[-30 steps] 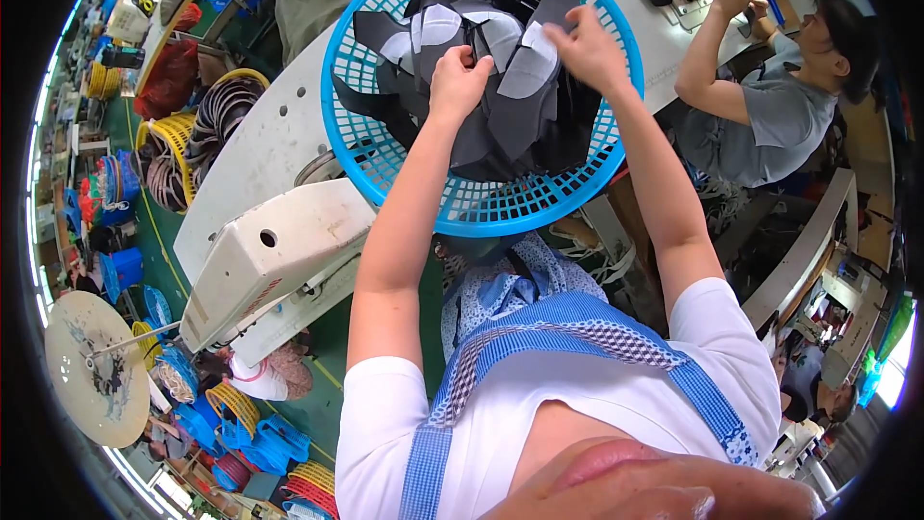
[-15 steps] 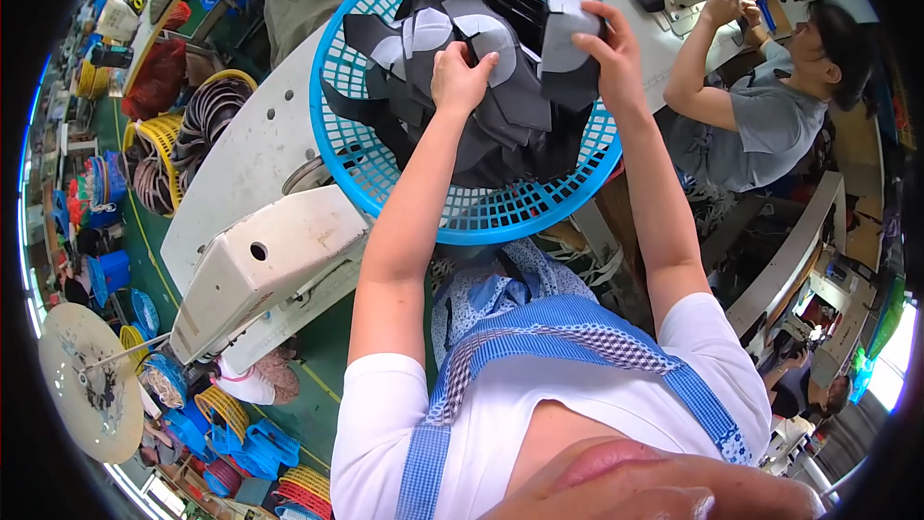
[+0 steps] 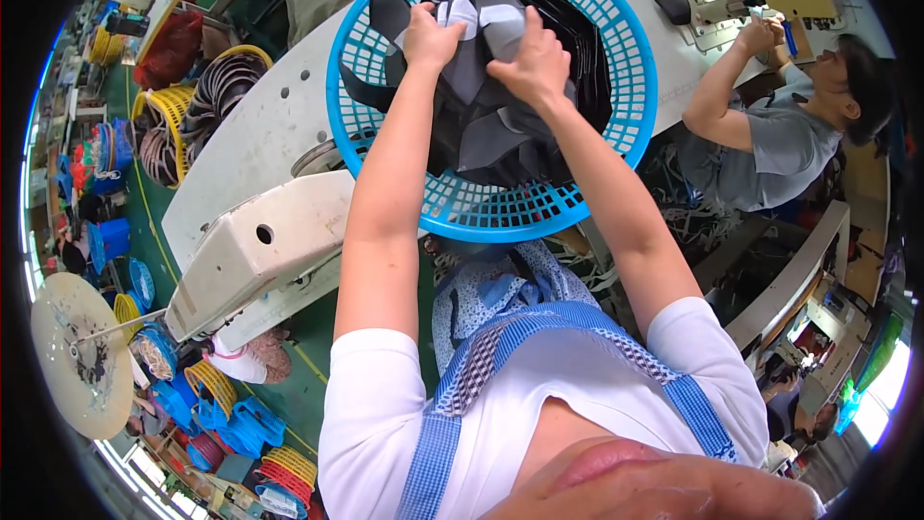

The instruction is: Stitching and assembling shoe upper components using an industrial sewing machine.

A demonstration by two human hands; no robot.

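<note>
A round blue plastic basket (image 3: pixel 640 87) holds a pile of flat black cut pieces, several with light grey patches. My left hand (image 3: pixel 431 41) is at the far left of the pile, its thumb and fingers closed on a black piece with a light grey patch (image 3: pixel 458 15). To its right, my right hand (image 3: pixel 535 65) rests over another grey-patched piece (image 3: pixel 501 31), thumb and fingers spread apart. A neat row of black pieces (image 3: pixel 582 48) stands along the basket's right side. The undersides of both hands are hidden.
A white sewing machine (image 3: pixel 260 246) stands left of the basket on a pale table (image 3: pixel 231 173). At the right, a co-worker (image 3: pixel 780 135) sits by another machine (image 3: pixel 707 10). Yellow baskets (image 3: pixel 164 135) with dark curved pieces stand at the far left.
The black piece my right hand held up at the right is no longer raised. That hand has moved left and down onto the pile. My left hand has shifted slightly left and farther away.
</note>
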